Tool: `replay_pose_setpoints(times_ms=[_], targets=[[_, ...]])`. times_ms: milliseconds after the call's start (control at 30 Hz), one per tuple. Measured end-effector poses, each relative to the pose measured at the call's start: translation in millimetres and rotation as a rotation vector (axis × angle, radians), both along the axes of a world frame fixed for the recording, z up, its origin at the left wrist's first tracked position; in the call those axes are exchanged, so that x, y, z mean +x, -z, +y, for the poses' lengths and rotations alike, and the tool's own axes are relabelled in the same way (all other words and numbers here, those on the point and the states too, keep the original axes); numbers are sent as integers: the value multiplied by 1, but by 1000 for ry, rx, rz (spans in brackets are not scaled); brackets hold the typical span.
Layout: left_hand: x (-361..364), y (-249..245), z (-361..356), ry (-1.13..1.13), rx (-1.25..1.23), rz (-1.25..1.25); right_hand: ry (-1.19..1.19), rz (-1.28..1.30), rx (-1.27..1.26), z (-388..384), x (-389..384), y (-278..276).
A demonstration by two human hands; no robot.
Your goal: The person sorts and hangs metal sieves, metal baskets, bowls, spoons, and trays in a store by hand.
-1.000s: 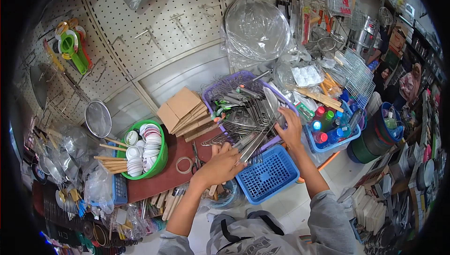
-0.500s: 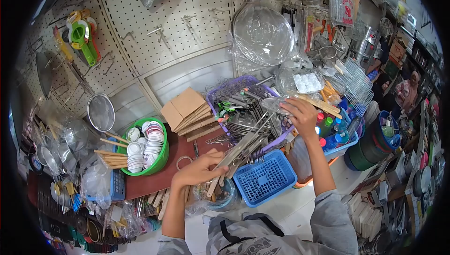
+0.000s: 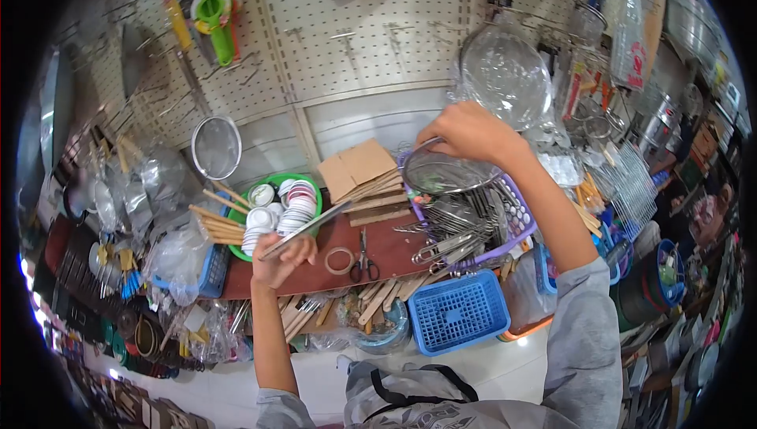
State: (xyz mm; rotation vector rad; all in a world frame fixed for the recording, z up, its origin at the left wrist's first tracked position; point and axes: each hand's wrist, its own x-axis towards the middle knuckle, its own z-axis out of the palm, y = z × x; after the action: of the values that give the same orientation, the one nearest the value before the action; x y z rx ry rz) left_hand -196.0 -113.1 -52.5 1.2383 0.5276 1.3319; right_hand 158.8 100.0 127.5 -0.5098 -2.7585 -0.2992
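Our left hand [image 3: 285, 260] now farther left in frame, fingers gripping metal strip [image 3: 306, 229]; our right hand [image 3: 467, 136], raised near centre, pinches round strainer [image 3: 448, 174].

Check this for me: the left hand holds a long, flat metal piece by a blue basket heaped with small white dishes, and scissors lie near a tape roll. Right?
Not quite: in the head view, the basket heaped with small white dishes is green, not blue. The left hand does hold a long, flat metal piece, and scissors lie near a tape roll.
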Motion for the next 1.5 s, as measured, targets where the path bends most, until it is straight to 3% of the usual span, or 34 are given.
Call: replay_pose_setpoints(times_ms=[133, 200, 333, 467, 500, 600, 667, 733, 867, 1033, 1300, 1400, 1500], targets=[[-24, 11, -37, -368, -10, -407, -196, -103, -160, 4, -79, -3], [-44, 29, -52, -404, 40, -465, -165, -193, -420, -5, -120, -1], [-47, 37, -76, -691, -10, -167, -222, -262, -786, -20, -190, 20], [-33, 36, -94, -833, -202, 96, -636, -208, -714, -11, -267, 83], [-32, 38, -96, -845, -247, 107, -553, -298, -931, -18, -280, 90], [-28, 45, -104, -976, -391, 259, -557, -318, -1239, -36, -307, 120], [-22, 42, -108, -1033, -462, 224, -545, -280, -1219, -46, -319, 143], [-34, 60, -110, -1056, -362, 252, -603, -221, -1211, -52, -325, 164], [-47, 75, -119, -1176, -341, 314, -499, -128, -1465, -65, -331, 215], [-57, 78, -130, -1219, -457, 339, -542, 49, -1532, -88, -323, 257], [-77, 86, -140, -1222, -493, 450, -567, 132, -1491, -109, -318, 290], [-81, 92, -140, -1230, -485, 475, -518, 9, -1572, -111, -315, 286], [-84, 93, -143, -1204, -543, 502, -624, 11, -1576, -110, -326, 283]])
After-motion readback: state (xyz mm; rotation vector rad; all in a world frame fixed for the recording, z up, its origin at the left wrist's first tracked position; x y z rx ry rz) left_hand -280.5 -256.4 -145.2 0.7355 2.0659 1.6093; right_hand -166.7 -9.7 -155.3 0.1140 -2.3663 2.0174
